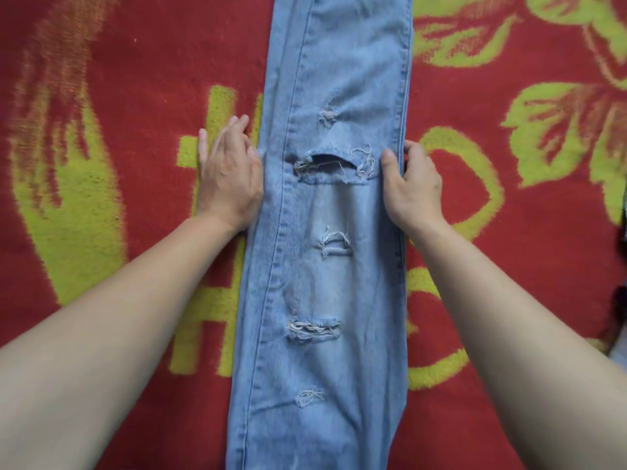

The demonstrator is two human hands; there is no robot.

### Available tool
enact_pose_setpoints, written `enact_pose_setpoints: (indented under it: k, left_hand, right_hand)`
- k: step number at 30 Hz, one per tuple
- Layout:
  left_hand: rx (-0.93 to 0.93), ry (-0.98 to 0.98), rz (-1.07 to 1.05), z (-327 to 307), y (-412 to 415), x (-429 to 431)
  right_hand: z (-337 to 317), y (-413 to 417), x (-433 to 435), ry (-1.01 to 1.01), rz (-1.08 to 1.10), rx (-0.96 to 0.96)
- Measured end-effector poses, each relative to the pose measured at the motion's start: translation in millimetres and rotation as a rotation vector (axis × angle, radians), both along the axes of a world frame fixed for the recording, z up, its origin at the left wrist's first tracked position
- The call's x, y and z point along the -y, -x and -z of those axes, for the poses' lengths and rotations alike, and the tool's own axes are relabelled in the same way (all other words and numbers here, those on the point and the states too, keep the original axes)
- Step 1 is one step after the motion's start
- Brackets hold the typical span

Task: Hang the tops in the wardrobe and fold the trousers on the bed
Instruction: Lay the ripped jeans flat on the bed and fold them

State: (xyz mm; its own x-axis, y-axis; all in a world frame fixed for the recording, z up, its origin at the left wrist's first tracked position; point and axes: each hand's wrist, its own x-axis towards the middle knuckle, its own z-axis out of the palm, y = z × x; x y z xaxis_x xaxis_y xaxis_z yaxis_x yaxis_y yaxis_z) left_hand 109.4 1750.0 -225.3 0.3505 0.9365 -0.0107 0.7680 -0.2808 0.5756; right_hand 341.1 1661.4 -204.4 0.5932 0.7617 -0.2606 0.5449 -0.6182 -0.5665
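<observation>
The bed was spread with a red blanket [118, 45] patterned in yellow-green leaves and letters; down its middle, running away from me, lay the jeans [325, 273] — pale blue denim in one long strip that ran out of view at top and bottom, the legs seemingly laid one upon the other. The widest tear [334, 164] gaped across the knee, with smaller frayed ones above and below it. My left hand [230, 174] lay flat on the blanket, fingers straight and close together, its thumb side pressed against the left edge of the denim; whether the thumb had slipped beneath the cloth I could not tell. My right hand [414, 184] had the opposite edge — thumb on top of the fabric, fingers curled round the seam. Both hands sat level with the knee tear, one at each side. No tops and no wardrobe showed.

I judged myself in the folding part of the task, the strip squared and the cross fold not yet made; the next move called for both hands to grip at one height and carry one end over the other, edges kept in line so the layers did not slide.
</observation>
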Motion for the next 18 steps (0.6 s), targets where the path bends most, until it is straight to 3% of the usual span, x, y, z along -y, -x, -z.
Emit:
enact_pose_setpoints:
  k: [7,12,16,18]
  left_hand:
    - [-0.161,0.128,-0.072,-11,-21,11]
    - [-0.026,-0.034,-0.211,-17,-13,29]
    - [-0.111,0.017,-0.189,-11,3,49]
    - [-0.058,0.038,-0.149,-12,7,52]
  right_hand:
    - [-4,-4,-3,0.004,0.057,-0.089]
    - [-3,-4,-3,0.042,0.046,-0.074]
    - [-1,-2,2,0.039,0.059,-0.077]
    - [0,-2,8,0.036,0.091,-0.088]
